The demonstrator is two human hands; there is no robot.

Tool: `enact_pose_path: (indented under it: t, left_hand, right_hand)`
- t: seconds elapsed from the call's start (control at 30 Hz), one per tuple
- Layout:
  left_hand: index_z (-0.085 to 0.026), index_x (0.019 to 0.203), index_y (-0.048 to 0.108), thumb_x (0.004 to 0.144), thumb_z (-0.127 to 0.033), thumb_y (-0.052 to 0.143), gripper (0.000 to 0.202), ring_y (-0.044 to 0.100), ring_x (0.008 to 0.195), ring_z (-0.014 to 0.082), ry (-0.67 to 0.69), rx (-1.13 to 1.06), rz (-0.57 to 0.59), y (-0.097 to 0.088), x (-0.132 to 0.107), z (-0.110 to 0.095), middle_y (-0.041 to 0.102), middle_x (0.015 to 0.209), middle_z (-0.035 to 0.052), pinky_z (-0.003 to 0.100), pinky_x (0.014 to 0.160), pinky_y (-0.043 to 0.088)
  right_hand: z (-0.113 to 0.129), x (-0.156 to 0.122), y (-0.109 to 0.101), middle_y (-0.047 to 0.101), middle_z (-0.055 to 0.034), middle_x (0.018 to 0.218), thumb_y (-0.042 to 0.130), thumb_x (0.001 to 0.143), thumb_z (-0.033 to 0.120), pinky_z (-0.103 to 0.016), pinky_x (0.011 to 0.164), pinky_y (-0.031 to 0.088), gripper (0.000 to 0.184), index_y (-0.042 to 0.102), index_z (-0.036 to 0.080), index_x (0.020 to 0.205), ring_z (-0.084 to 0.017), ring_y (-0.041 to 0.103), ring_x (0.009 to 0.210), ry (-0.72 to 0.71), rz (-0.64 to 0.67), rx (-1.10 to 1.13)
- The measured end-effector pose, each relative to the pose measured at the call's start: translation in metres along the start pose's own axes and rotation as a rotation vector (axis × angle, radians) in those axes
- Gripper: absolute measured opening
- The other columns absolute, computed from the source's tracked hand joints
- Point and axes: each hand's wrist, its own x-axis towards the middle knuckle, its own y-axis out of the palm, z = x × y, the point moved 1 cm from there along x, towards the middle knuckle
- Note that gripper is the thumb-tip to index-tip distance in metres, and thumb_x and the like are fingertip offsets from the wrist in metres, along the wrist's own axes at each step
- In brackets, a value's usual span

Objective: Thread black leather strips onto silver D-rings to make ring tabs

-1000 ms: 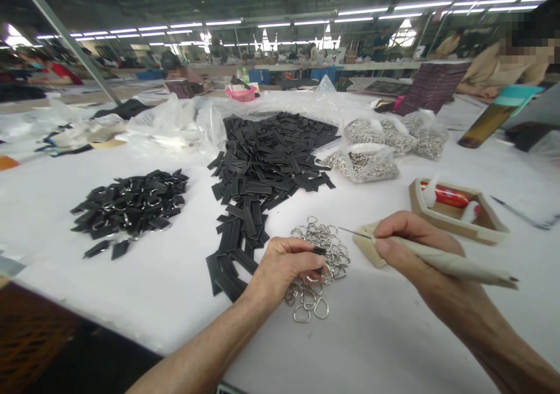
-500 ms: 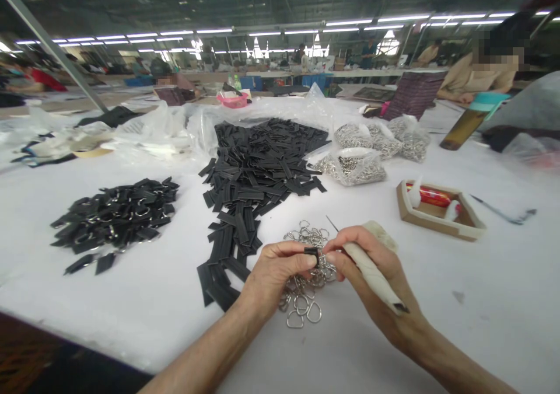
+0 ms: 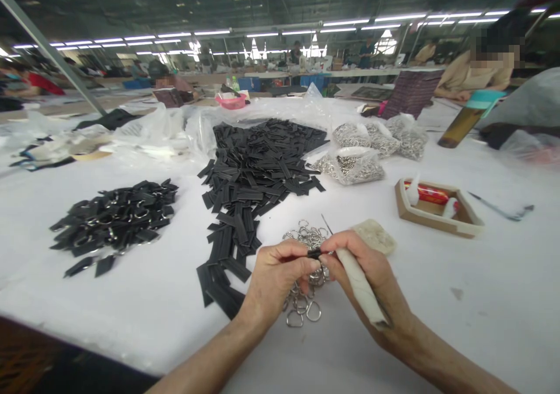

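Note:
My left hand (image 3: pixel 273 280) pinches a small black strap piece (image 3: pixel 313 254) between thumb and fingers. My right hand (image 3: pixel 367 280) meets it from the right, its fingertips on the same piece, while it grips a white-wrapped tool (image 3: pixel 359 289) whose thin metal needle (image 3: pixel 326 225) sticks up past the fingers. Both hands hover over a small heap of metal D-rings (image 3: pixel 306 300) on the white table (image 3: pixel 131 306). A long pile of flat black strips (image 3: pixel 258 178) lies just to the left and behind.
A heap of black pieces with rings (image 3: pixel 116 219) lies at the left. Bags of metal rings (image 3: pixel 354 166) sit behind, a wooden tray with a red tube (image 3: pixel 437 207) at the right, a pale pad (image 3: pixel 376 236) beside my right hand. Other people work at far tables.
My right hand came in from the pad at the right with the tool and now touches the black piece in my left hand. My left hand lifted slightly off the rings.

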Motion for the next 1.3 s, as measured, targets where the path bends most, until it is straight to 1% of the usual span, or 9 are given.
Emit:
enact_pose_path:
  t: [0.1,0.2,0.33,0.47,0.63,0.83,0.97,1.13,1.3]
  left_hand:
    - [-0.012,0.054,0.061,0.059,-0.015,0.069,0.009,0.047,0.039,0.0090,0.015,0.026,-0.047,0.003,-0.002,-0.002,0.052,0.050,-0.0026,0.020,0.039,0.039]
    - [-0.012,0.053,0.059,0.059,-0.014,0.068,0.011,0.047,0.038,0.0085,-0.002,0.039,-0.048,0.004,-0.003,-0.001,0.051,0.047,-0.0030,0.019,0.038,0.039]
    - [-0.011,0.062,0.062,0.062,-0.016,0.068,0.008,0.053,0.040,0.0111,-0.080,-0.014,0.017,0.004,-0.001,0.001,0.056,0.044,-0.0006,0.021,0.044,0.045]
    - [-0.009,0.077,0.065,0.068,-0.022,0.067,0.016,0.059,0.047,0.0150,-0.096,-0.084,0.103,0.001,0.001,0.003,0.064,0.051,0.0042,0.026,0.050,0.051]
    - [-0.009,0.071,0.065,0.069,-0.022,0.068,0.013,0.059,0.044,0.0144,-0.104,-0.102,0.151,-0.003,0.004,0.005,0.063,0.050,0.0048,0.025,0.048,0.050]
    - [-0.011,0.067,0.064,0.065,-0.020,0.071,0.012,0.055,0.040,0.0114,-0.126,-0.267,0.190,-0.003,0.006,0.011,0.061,0.047,0.0025,0.022,0.044,0.048]
    - [-0.010,0.066,0.064,0.064,-0.021,0.072,0.014,0.054,0.040,0.0115,-0.138,-0.291,0.187,-0.001,0.005,0.011,0.060,0.047,0.0029,0.022,0.041,0.048]
    - [-0.011,0.067,0.063,0.062,-0.022,0.075,0.017,0.053,0.037,0.0110,-0.193,-0.331,0.172,0.000,0.008,0.012,0.060,0.046,0.0010,0.021,0.038,0.047]
    - [-0.012,0.066,0.062,0.059,-0.026,0.077,0.022,0.051,0.036,0.0104,-0.220,-0.333,0.205,-0.001,0.009,0.015,0.060,0.047,0.0010,0.020,0.035,0.045]
  right_hand:
    - [0.006,0.000,0.000,0.045,0.0047,0.058,0.050,0.083,0.021,-0.021,0.047,0.033,0.004,0.051,0.021,0.080,-0.012,0.041,0.052,0.049,0.003,0.004]
    - [0.012,0.001,0.000,0.045,0.0040,0.059,0.048,0.082,0.020,-0.022,0.049,0.034,0.003,0.049,0.020,0.079,-0.013,0.040,0.054,0.095,0.011,0.036]
    - [0.011,0.003,-0.002,0.045,0.0035,0.061,0.048,0.080,0.020,-0.022,0.050,0.034,0.004,0.048,0.020,0.076,-0.013,0.041,0.056,0.107,-0.013,0.057]
    - [0.005,0.006,-0.005,0.049,0.0029,0.066,0.050,0.079,0.019,-0.023,0.052,0.035,0.002,0.049,0.021,0.078,-0.014,0.043,0.061,0.129,-0.003,0.079]
    - [-0.001,0.003,-0.009,0.050,0.0038,0.070,0.051,0.082,0.019,-0.022,0.054,0.036,0.004,0.050,0.023,0.082,-0.013,0.044,0.063,0.141,0.079,0.156]
    - [-0.009,0.002,-0.004,0.056,0.0030,0.086,0.053,0.082,0.019,-0.022,0.054,0.038,0.008,0.048,0.024,0.083,-0.012,0.044,0.063,0.221,0.101,0.371]
    - [-0.010,0.001,-0.003,0.054,0.0033,0.078,0.053,0.080,0.017,-0.022,0.053,0.036,0.008,0.049,0.023,0.082,-0.011,0.042,0.061,0.231,0.074,0.398]
    - [-0.005,0.002,-0.003,0.052,0.0028,0.074,0.052,0.080,0.018,-0.022,0.053,0.035,0.006,0.047,0.021,0.081,-0.012,0.042,0.061,0.251,0.078,0.432]
    - [-0.006,0.002,0.000,0.047,0.0038,0.067,0.051,0.078,0.016,-0.022,0.051,0.033,0.008,0.045,0.021,0.078,-0.011,0.040,0.059,0.273,0.089,0.528]
